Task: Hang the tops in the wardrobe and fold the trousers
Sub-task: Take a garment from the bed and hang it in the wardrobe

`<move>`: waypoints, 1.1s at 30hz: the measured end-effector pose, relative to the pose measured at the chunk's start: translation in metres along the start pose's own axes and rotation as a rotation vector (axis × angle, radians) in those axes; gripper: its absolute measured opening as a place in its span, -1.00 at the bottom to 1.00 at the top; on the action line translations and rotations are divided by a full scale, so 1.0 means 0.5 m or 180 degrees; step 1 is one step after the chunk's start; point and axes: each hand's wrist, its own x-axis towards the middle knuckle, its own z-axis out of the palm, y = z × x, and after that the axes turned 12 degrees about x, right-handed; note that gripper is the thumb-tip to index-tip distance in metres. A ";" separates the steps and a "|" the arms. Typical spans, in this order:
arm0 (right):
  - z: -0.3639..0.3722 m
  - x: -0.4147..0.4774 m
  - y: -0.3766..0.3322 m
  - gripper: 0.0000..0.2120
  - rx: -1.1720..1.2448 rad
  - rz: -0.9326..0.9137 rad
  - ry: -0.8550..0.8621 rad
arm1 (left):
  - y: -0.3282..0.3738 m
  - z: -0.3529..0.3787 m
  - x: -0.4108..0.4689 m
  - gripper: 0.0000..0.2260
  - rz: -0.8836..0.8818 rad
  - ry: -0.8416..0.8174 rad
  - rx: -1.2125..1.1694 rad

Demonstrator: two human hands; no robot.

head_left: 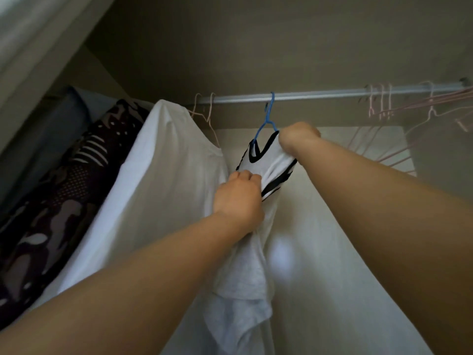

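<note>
Up on the rail [320, 94], hanger [267, 121] hooked mid-span, top [263, 162] draped on it, hung tops [163, 162] left, bare hangers [381, 105] right.

Single head-worn, wide-angle view. It faces forward into the wardrobe [230, 47] at close range, and the rail [332, 93] crosses the upper part of the frame. Both forearms enter from the lower corners, with left hand [239, 198] and right hand [298, 137] near centre.

One rail [332, 93] holds one blue hanger [268, 116]. Four garments hang: one black-trimmed white top [271, 162], one plain white top [158, 175], one camouflage garment [64, 196], one grey-blue garment [51, 129]. Two pink hooks [204, 108] sit at left; the pink hangers [384, 103] at right are too tangled to count.
</note>
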 end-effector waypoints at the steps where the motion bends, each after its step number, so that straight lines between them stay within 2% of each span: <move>1: 0.009 -0.002 -0.011 -0.75 0.0023 -0.0012 -0.0087 | -0.011 -0.003 -0.005 -0.53 -0.0084 0.0029 0.0104; 3: 0.035 -0.010 -0.033 -0.85 0.0102 -0.0107 -0.0276 | -0.033 -0.006 -0.020 -0.43 -0.0351 0.0110 0.0211; 5: 0.060 -0.016 -0.050 -0.86 0.0303 -0.0131 -0.0550 | -0.059 -0.001 -0.047 -0.40 -0.0529 0.0318 0.0356; 7: 0.080 -0.023 -0.068 -0.85 0.0532 -0.0189 -0.0777 | -0.089 0.014 -0.077 -0.45 -0.0346 0.0948 0.0724; 9: 0.098 -0.032 -0.089 -0.86 0.0737 -0.0234 -0.0971 | -0.123 0.033 -0.103 -0.47 0.0267 0.1181 0.1227; 11: 0.108 -0.034 -0.105 -0.86 0.0864 -0.0301 -0.1120 | -0.145 0.041 -0.119 -0.52 0.0927 0.0983 0.1585; 12: 0.117 -0.036 -0.116 -0.88 0.0926 -0.0301 -0.1238 | -0.154 0.030 -0.127 -0.55 0.1118 0.0708 0.1771; 14: 0.135 -0.037 -0.138 -0.93 0.1009 -0.0316 -0.1453 | -0.162 -0.004 -0.138 -0.51 0.1207 -0.0115 0.2176; 16: 0.153 -0.037 -0.160 -0.95 0.1101 -0.0312 -0.1621 | -0.172 -0.012 -0.139 -0.45 0.1085 -0.0614 0.2460; 19: 0.186 -0.034 -0.180 -0.73 0.1349 -0.0261 -0.1798 | -0.182 -0.018 -0.131 -0.36 0.0868 -0.0940 0.2921; 21: 0.202 -0.035 -0.183 -0.61 0.1514 -0.0238 -0.1798 | -0.186 -0.022 -0.132 -0.31 0.0709 -0.1148 0.2960; 25: 0.206 -0.048 -0.141 -0.51 0.1747 -0.0303 -0.2006 | -0.179 -0.034 -0.148 -0.34 0.0689 -0.1547 0.3278; 29: 0.201 -0.090 -0.053 -0.42 0.1371 -0.0336 -0.1976 | -0.167 -0.047 -0.177 -0.38 0.0519 -0.1470 0.3722; 33: 0.190 -0.195 0.057 -0.49 0.0647 -0.0851 -0.1864 | -0.134 -0.071 -0.229 -0.40 0.0824 -0.2022 0.3953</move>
